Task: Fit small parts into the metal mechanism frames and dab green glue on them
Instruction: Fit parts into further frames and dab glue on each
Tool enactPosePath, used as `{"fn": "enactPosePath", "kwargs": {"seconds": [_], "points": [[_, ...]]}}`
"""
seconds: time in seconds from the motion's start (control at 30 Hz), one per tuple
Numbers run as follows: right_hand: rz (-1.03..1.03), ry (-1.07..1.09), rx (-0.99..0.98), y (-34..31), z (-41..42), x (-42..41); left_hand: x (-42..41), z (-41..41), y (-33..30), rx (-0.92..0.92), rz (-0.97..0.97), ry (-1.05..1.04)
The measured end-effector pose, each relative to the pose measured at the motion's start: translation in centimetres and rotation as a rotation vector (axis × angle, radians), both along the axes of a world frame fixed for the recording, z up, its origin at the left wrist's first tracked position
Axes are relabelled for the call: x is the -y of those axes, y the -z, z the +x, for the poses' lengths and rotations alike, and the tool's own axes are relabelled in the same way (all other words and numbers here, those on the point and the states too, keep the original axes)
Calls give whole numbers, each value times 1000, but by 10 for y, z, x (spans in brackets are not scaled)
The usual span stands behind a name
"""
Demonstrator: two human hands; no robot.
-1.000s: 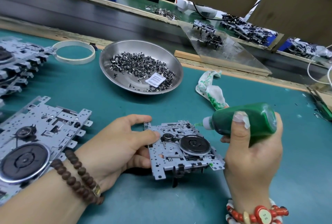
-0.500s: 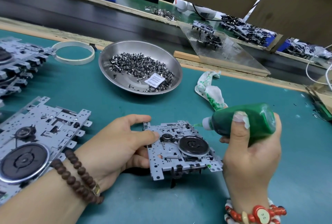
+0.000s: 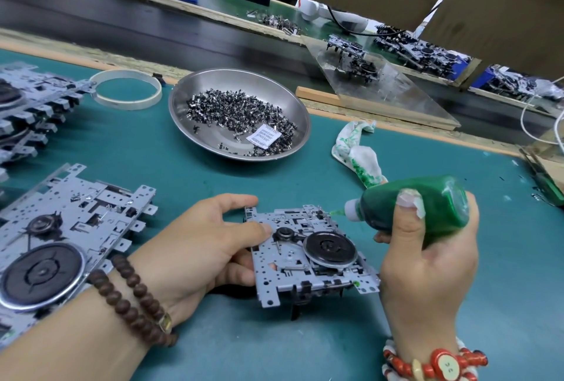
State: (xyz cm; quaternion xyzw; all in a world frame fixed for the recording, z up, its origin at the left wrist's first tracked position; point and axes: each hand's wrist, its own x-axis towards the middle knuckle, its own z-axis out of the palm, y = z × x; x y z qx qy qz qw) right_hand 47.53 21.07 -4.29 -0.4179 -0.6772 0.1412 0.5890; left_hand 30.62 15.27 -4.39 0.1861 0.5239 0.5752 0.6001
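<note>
Left hand (image 3: 201,246) grips the metal frame (image 3: 308,254) by its left edge, at the near middle of the desk (image 3: 305,347). Right hand (image 3: 427,252) clasps the green glue bottle (image 3: 409,206) lying crosswise, nozzle (image 3: 351,210) pointing left, just beside the frame's far right corner; the right hand is judged to make the dab

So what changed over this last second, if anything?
Hardly anything. The right hand holds the green glue bottle with its nozzle by the frame's far corner, as before. The left hand grips the metal frame unchanged. The tray of parts hasn't moved.
</note>
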Motion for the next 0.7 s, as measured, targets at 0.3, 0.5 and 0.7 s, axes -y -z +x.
{"fn": "enactPosePath", "kwargs": {"seconds": [0.3,0.5,0.7], "points": [[3,14,-6,-1,0,0,1,0,0,-4,1,2],[16,32,6,-3,-1,2,1,0,0,-2,4,-3],[16,11,-3,-3,-1,2,1,0,0,1,7,-7]]}}
